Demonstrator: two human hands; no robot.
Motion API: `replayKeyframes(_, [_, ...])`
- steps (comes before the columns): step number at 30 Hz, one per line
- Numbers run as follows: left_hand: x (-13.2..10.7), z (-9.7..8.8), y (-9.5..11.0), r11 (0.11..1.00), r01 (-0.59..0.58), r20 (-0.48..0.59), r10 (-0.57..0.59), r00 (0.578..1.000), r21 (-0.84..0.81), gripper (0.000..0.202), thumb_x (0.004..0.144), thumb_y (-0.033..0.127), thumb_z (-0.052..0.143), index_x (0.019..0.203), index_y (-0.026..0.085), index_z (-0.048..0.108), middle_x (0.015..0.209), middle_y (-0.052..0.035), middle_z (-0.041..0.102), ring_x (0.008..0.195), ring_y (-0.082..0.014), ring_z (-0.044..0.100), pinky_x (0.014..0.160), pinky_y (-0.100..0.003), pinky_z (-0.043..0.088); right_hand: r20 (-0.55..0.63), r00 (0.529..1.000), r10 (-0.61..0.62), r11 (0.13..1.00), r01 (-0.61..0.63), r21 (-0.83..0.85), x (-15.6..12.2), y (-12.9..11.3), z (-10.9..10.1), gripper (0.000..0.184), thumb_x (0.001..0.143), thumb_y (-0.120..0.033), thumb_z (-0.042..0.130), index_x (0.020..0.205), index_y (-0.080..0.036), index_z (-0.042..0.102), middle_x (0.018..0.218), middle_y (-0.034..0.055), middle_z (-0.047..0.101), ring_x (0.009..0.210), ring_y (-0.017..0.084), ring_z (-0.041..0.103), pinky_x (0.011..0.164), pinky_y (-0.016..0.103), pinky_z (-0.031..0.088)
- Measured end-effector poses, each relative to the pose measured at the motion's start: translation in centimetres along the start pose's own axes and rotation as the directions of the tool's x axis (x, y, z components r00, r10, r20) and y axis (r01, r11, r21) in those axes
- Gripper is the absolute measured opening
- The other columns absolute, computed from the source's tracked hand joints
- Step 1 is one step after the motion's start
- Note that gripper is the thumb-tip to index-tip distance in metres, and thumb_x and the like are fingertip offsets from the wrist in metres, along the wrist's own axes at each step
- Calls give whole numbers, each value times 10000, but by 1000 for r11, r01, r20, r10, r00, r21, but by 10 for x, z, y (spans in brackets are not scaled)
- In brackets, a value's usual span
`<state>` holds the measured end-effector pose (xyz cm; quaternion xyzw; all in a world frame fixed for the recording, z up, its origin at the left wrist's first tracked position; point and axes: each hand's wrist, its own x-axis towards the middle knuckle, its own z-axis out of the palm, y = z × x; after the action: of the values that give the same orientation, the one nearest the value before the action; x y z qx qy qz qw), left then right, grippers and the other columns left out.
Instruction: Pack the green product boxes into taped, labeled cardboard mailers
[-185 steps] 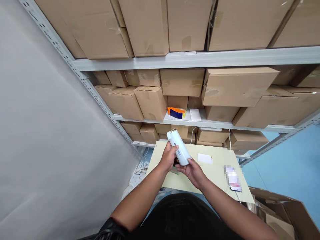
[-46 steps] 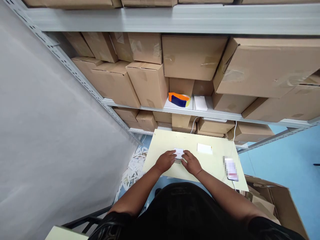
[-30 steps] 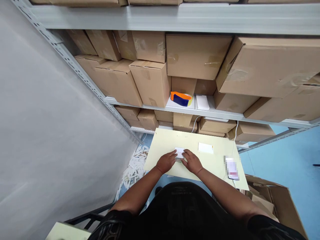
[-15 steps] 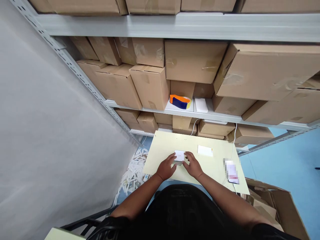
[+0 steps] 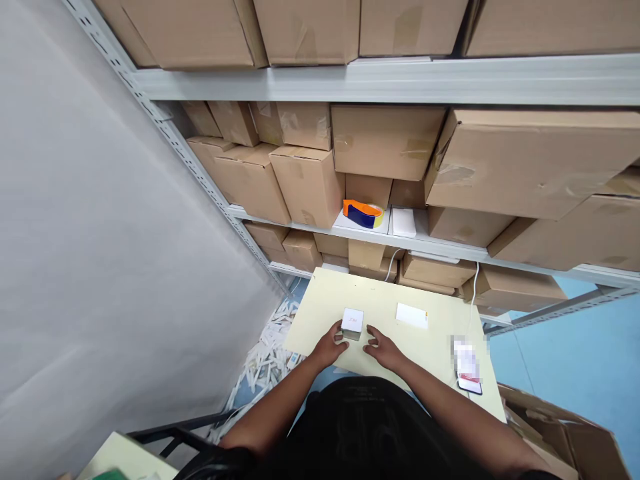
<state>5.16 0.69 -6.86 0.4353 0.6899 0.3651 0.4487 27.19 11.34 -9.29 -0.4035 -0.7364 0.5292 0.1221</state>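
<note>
Lower centre of the frame: one small white-topped box [image 5: 353,320], upright on the pale surface [image 5: 320,310]. Left hand [image 5: 327,348], at its left: grip part-open, thumb and fingers spread; we cannot tell whether a fingertip touches the box. Right hand [image 5: 386,351], at its right: grip loosely open, holding nothing, slightly apart. Change noted: a second ago we find both hands against the box; now the right stands off, so we judge the box self-supporting, its handling eased.
</note>
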Motion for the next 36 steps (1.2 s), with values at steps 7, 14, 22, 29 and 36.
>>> replayKeyframes(7, [13,1,19,989,-79,4,80,997,-128,802,765,37,622,1514,261,443,1449,-94,624,1208,-251,686,1072,-466,517,56,998,20,977,-32,209,30,-12,22,888,709,-186,733,1526,-305,407,1440,121,617,1162,271,706,921,452,580])
replayKeyframes(14, [72,-58,16,993,-114,-24,113,993,-22,826,802,81,629,1568,260,378,1445,-91,627,1257,-270,653,1027,-447,548,20,997,76,964,-79,256,109,-53,37,861,684,-147,711,1490,-291,441,1434,100,621,1232,273,665,976,435,558])
replayKeyframes(22, [151,-148,-1,991,-110,0,110,994,-77,771,802,113,649,1524,258,422,1357,-101,683,1286,-286,635,1063,-458,523,-70,984,165,981,-157,111,209,-102,73,949,689,-158,693,1566,-295,358,1463,121,593,1219,268,665,870,383,593])
replayKeyframes(29, [179,-179,-12,985,-115,66,124,990,-127,812,794,136,665,1545,256,384,1434,-121,624,1238,-296,663,1033,-442,541,-147,968,205,975,-189,119,237,-117,82,925,687,-139,703,1547,-319,414,1431,104,626,1137,266,704,852,374,599])
replayKeyframes(36, [171,-180,-20,996,-68,55,71,996,-61,745,847,187,639,1547,266,395,1433,-105,632,1211,-284,677,962,-407,579,-146,948,283,955,-264,136,221,-116,77,864,748,-207,728,1554,-271,422,1501,141,570,1251,277,656,936,392,592])
